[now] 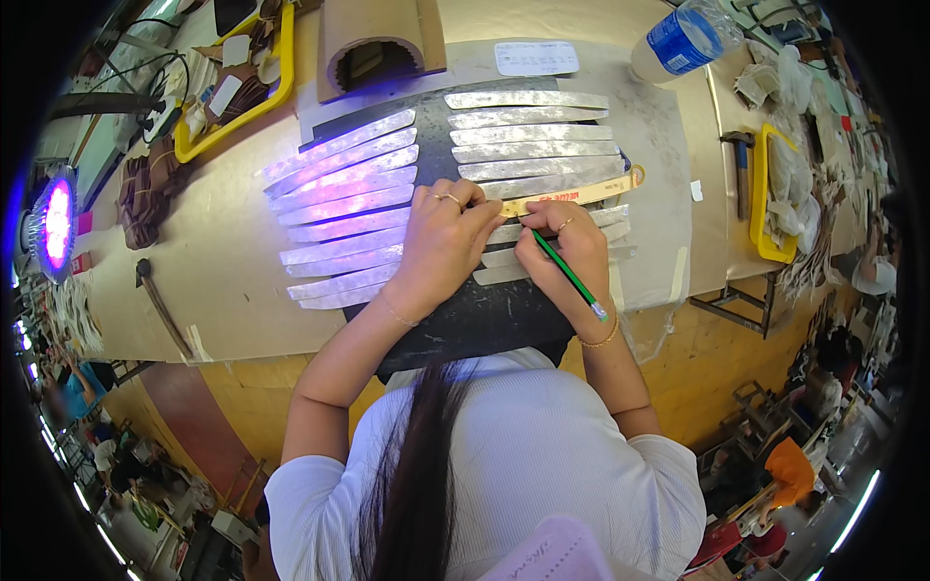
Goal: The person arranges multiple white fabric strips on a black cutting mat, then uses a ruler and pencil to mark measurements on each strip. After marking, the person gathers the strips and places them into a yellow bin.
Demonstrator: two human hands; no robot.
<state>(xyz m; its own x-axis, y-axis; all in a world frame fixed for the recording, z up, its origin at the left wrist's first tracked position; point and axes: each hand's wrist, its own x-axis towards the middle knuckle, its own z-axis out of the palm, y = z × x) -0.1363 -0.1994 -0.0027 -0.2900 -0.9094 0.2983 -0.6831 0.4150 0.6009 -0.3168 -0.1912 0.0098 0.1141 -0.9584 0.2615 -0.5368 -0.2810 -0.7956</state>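
Observation:
My left hand (436,242) pinches the left end of a narrow yellowish pattern strip (605,188) with red lettering and a small ring at its right end. In my right hand (567,247) is a green pencil (572,269), its eraser end leaning down to the right. The pencil's tip is at the strip's lower edge, partly hidden by my fingers. Under the yellowish strip lie silvery-grey tapered strips (531,134) in a right-hand column. More silvery strips (344,215) fan out left of my left hand. Both groups rest on a black mat (436,329).
A hammer (742,169) and a yellow tray (765,228) lie at the right; another yellow tray (288,73) is at far left. A water bottle (683,44), brown curved form (373,34) and white card (536,58) stand behind. A lit lamp (58,225) glows left, near a second hammer (163,308).

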